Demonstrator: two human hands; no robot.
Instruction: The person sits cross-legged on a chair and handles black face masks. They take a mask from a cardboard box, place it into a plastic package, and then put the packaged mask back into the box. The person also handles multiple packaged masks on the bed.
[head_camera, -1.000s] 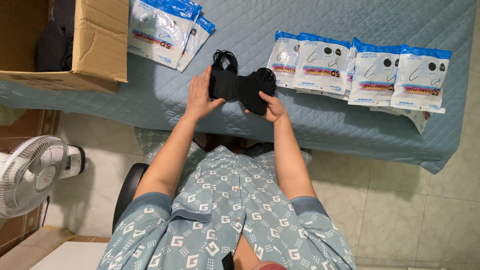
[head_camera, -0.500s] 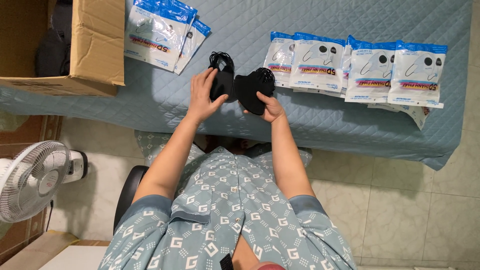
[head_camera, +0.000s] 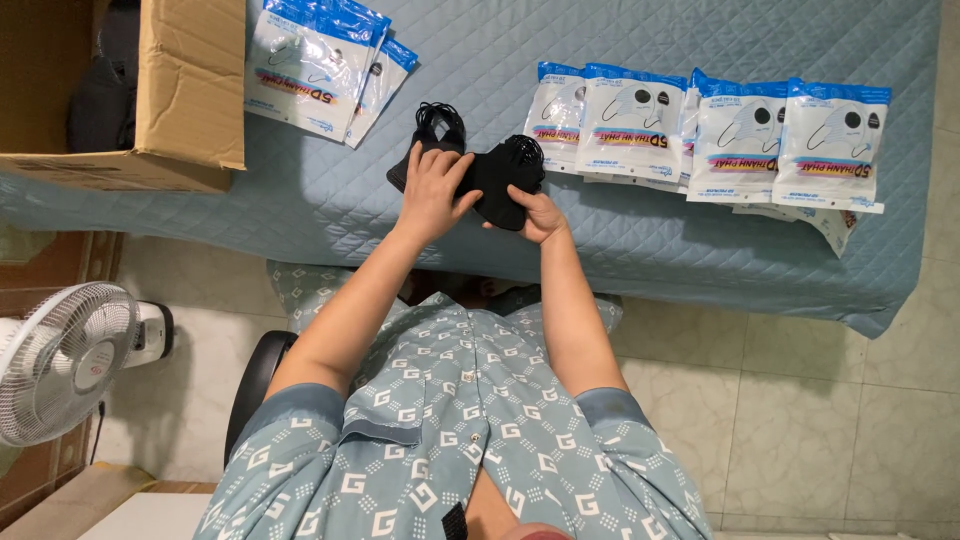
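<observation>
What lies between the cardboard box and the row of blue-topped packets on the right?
In the head view: a smaller packet pile, then black masks held by both hands.

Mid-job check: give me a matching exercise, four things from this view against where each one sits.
Things:
1. black masks
2. cardboard box
3. fan
4. row of sealed packets

Places:
A. on the floor, lower left
B. between both hands
C. on the quilt, right side
D. on the quilt's left end

Pairs: 1-B, 2-D, 3-A, 4-C

Cardboard box (head_camera: 190, 90), white fan (head_camera: 62, 362)
</observation>
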